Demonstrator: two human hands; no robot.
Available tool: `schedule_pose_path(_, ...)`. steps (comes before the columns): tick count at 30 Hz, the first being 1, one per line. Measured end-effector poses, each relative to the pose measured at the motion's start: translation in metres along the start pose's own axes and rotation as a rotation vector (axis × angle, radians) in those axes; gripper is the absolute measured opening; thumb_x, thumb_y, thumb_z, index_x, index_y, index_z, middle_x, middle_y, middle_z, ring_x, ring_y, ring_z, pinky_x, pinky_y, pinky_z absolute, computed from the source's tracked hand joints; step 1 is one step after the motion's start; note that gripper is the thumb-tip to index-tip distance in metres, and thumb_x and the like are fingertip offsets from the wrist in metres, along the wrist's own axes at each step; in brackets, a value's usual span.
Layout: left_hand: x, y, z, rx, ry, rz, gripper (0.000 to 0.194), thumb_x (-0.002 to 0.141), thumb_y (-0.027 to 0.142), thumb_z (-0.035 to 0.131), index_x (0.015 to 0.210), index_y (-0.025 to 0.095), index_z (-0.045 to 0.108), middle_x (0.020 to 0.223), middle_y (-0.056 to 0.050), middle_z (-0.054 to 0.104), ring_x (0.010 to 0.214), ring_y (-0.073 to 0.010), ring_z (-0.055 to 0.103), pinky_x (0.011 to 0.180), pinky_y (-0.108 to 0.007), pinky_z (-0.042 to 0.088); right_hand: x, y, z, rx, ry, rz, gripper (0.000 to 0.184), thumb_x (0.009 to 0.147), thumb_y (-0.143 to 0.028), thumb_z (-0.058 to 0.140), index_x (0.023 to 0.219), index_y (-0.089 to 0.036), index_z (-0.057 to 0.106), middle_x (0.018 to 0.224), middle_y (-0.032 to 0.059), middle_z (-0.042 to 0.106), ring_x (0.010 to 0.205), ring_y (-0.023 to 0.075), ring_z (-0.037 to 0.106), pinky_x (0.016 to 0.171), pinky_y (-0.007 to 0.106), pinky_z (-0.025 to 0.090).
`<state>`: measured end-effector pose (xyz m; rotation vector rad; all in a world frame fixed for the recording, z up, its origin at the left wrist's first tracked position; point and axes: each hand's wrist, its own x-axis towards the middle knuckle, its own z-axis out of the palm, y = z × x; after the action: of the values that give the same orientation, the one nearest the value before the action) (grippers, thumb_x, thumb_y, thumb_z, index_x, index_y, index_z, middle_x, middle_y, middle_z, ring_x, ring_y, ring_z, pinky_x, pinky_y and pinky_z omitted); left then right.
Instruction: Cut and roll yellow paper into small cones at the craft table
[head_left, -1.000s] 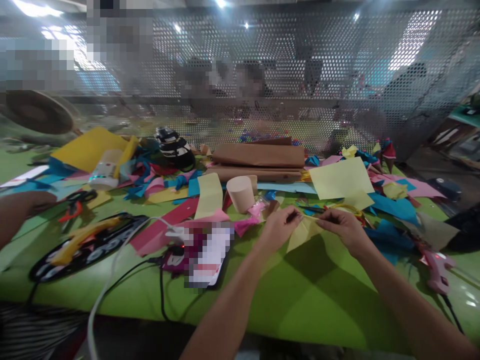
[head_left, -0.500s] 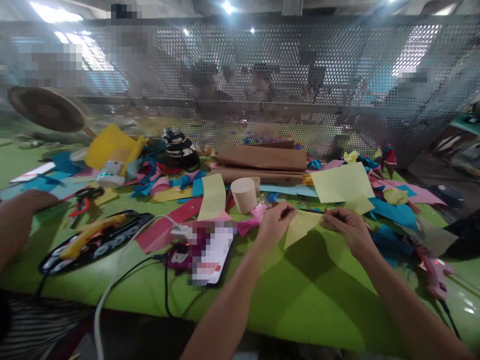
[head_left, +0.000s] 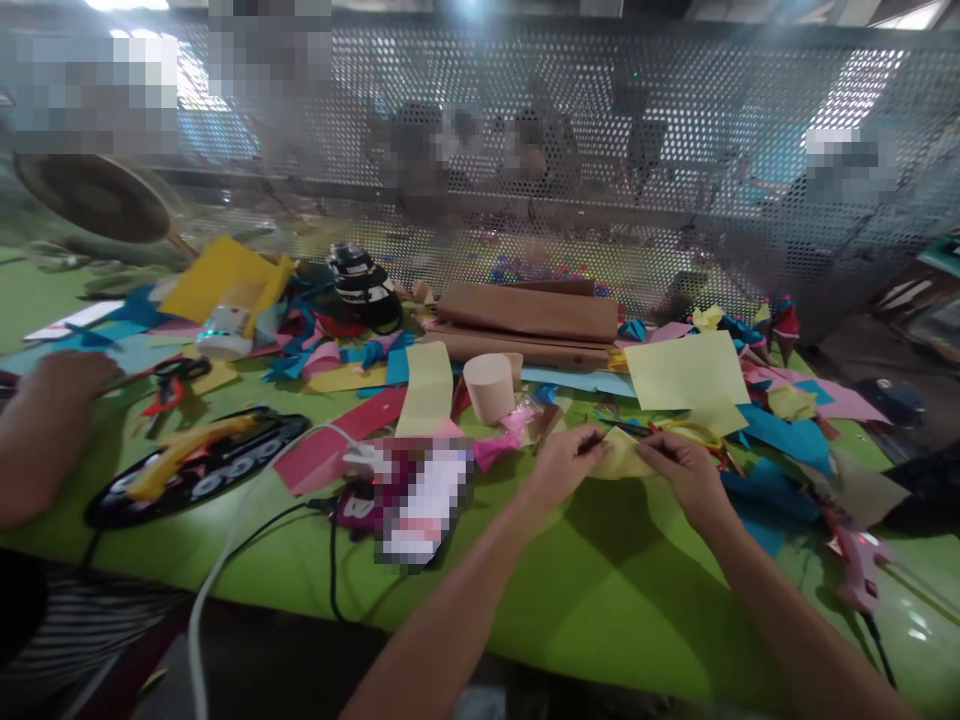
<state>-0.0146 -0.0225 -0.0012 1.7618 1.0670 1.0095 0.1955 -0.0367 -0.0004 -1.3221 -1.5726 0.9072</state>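
A small piece of yellow paper is held up above the green table, its top coming to a point between my hands. My left hand pinches its left side with thumb and fingers. On the opposite side my right hand grips the paper's right edge. Just behind my right hand lie yellow-handled scissors, partly covered by the fingers. A larger pale yellow sheet rests farther back. To the left of my left hand are a pink twisted paper piece and a cream paper roll.
A pink glue gun lies at the right, and a phone beside a power bank on the left. Folded brown paper sits at the back before a perforated metal screen. Another person's hand rests at the far left.
The yellow paper was stretched out with a corner hanging down; now it is folded smaller with a peak on top. My hands have come closer together, and the scissors behind show more.
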Motion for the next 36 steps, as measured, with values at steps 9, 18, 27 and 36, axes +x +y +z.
schedule_pose_path(9, -0.005, 0.007, -0.003, 0.161, -0.122, -0.02, 0.015, 0.089, 0.032, 0.064, 0.096, 0.021, 0.073, 0.091, -0.004, 0.075, 0.084, -0.0209, 0.067, 0.076, -0.029, 0.048, 0.0, -0.001, 0.002, -0.004, -0.085, -0.039, 0.014, 0.081, -0.037, 0.074, 0.08, -0.023, 0.073, 0.079, 0.0025, 0.069, 0.076, 0.0202, 0.061, 0.07, 0.031, 0.045)
schedule_pose_path(18, 0.004, -0.012, 0.011, -0.542, 0.024, -0.253, 0.024, 0.078, 0.026, 0.075, 0.097, 0.014, 0.066, 0.093, -0.01, 0.072, 0.086, -0.0204, 0.066, 0.085, -0.037, 0.052, 0.002, -0.003, 0.001, 0.485, 0.062, 0.24, 0.027, 0.071, -0.038, 0.084, 0.078, -0.018, 0.066, 0.063, -0.0017, 0.062, 0.058, 0.0114, 0.054, 0.057, 0.024, 0.041)
schedule_pose_path(27, 0.002, -0.007, 0.012, -0.5, 0.058, -0.285, 0.012, 0.08, 0.023, 0.069, 0.086, 0.014, 0.073, 0.087, -0.008, 0.073, 0.083, -0.0203, 0.065, 0.082, -0.033, 0.047, -0.002, 0.0, 0.003, 0.486, -0.021, 0.24, 0.029, 0.07, -0.032, 0.084, 0.095, -0.021, 0.075, 0.077, 0.0002, 0.068, 0.064, 0.0115, 0.056, 0.059, 0.024, 0.045)
schedule_pose_path(36, -0.001, 0.011, 0.005, -0.835, 0.076, -0.463, 0.009, 0.071, 0.014, 0.066, 0.078, 0.015, 0.072, 0.075, -0.003, 0.068, 0.067, -0.0122, 0.06, 0.066, -0.023, 0.046, -0.002, 0.003, 0.002, 0.535, -0.065, 0.241, 0.012, 0.072, -0.026, 0.079, 0.084, -0.024, 0.08, 0.082, 0.0014, 0.072, 0.067, 0.0125, 0.058, 0.065, 0.026, 0.048)
